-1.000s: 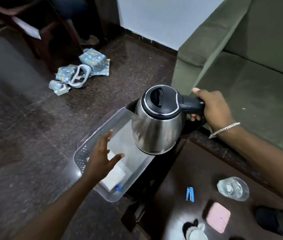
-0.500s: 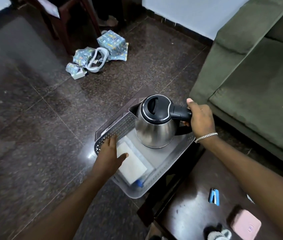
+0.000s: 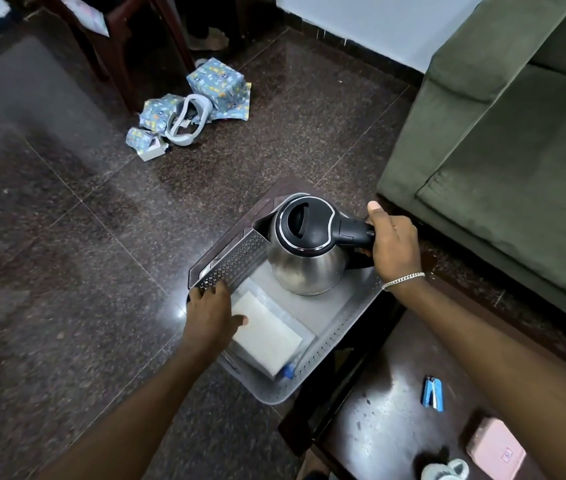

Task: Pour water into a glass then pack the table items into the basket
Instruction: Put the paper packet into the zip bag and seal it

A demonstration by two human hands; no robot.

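A steel kettle (image 3: 309, 265) with a black lid stands upright inside the clear perforated basket (image 3: 340, 336) on the floor. My right hand (image 3: 394, 245) is closed around its black handle. My left hand (image 3: 210, 315) rests on the basket's left rim, fingers over the edge, thumb touching a white flat pack (image 3: 266, 336) lying in the basket. On the dark table (image 3: 385, 431) at lower right lie a blue clip (image 3: 433, 393), a pink case (image 3: 496, 448) and a small white item (image 3: 446, 471). The glass is out of view.
A green sofa (image 3: 503, 150) stands close on the right of the basket. Blue wrapped packages and a white strap (image 3: 188, 109) lie on the dark stone floor beyond, near wooden chair legs (image 3: 115, 60).
The kettle has come down from above the basket and now stands on its floor. My left hand moved from hovering over the basket onto its left rim. The view tilted away from the table.
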